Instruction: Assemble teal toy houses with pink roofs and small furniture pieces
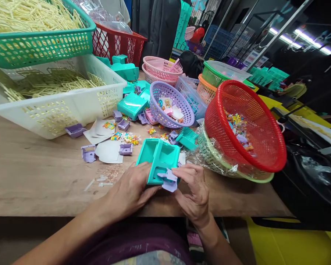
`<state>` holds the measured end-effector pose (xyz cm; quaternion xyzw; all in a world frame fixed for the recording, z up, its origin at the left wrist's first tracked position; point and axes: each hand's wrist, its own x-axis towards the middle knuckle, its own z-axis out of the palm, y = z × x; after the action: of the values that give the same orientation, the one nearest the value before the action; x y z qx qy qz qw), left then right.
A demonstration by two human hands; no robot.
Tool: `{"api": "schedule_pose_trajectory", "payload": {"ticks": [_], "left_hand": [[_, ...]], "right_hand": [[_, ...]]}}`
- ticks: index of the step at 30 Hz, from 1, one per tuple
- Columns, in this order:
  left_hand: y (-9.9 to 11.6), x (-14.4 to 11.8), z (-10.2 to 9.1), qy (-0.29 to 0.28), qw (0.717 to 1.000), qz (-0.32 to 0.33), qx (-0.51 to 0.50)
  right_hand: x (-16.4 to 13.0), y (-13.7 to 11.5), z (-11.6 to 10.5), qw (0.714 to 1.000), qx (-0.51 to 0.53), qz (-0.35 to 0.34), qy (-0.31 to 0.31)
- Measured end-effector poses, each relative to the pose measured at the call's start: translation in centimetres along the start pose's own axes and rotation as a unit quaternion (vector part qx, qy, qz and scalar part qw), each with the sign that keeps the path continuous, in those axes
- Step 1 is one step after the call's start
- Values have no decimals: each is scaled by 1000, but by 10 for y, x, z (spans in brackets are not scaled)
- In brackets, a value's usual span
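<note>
Fitting step, by the look: left hand (132, 189) grips teal tray (158, 160) at near table (38, 176) edge; right hand (193, 193) pinches lilac piece (168, 179) against its rim. Next needs piece aligned, pressed in

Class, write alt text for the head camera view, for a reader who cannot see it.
Two bare hands, left hand and right hand, hold a teal tray with a lilac part at its near edge, over a wooden table. Behind lie loose lilac pieces, a lilac basket, a red basket and a white crate.
</note>
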<state>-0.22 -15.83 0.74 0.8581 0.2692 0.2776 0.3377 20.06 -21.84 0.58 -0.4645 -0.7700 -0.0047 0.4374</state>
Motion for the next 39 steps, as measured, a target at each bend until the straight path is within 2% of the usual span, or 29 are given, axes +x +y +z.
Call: {"api": "schedule_pose_trajectory", "payload": {"ticks": [6,12,17,21,24,28,31,36,39], "left_hand": [[4,-1,3,3,1000,6,20],[8,-4,5,-15,999,2,38],[11,-3,4,-20,999,-12,39],[14,-2,6,-18,998,-19,63],[17,-1,9,-40,994,-28,100],[22,2,10,-54,980,-36,187],[23,4,9,-53,975,-22,215],[20,4,4,-67,979,-49,188],[18,3,-2,-72,988,-28,136]], "right_hand": [[2,-3,-14,995,-74,-28,-57],[0,3,-18,995,-20,-64,-79],[-1,0,-18,994,-36,-55,-89],[1,-7,-25,988,-67,-48,-132],[3,-9,-29,984,-81,-51,-152],[2,-6,-27,984,-107,-31,-141],[-1,1,-20,991,-80,-22,-110],[-6,11,-11,997,-9,0,-73],[-8,13,-11,997,10,4,-75]]}}
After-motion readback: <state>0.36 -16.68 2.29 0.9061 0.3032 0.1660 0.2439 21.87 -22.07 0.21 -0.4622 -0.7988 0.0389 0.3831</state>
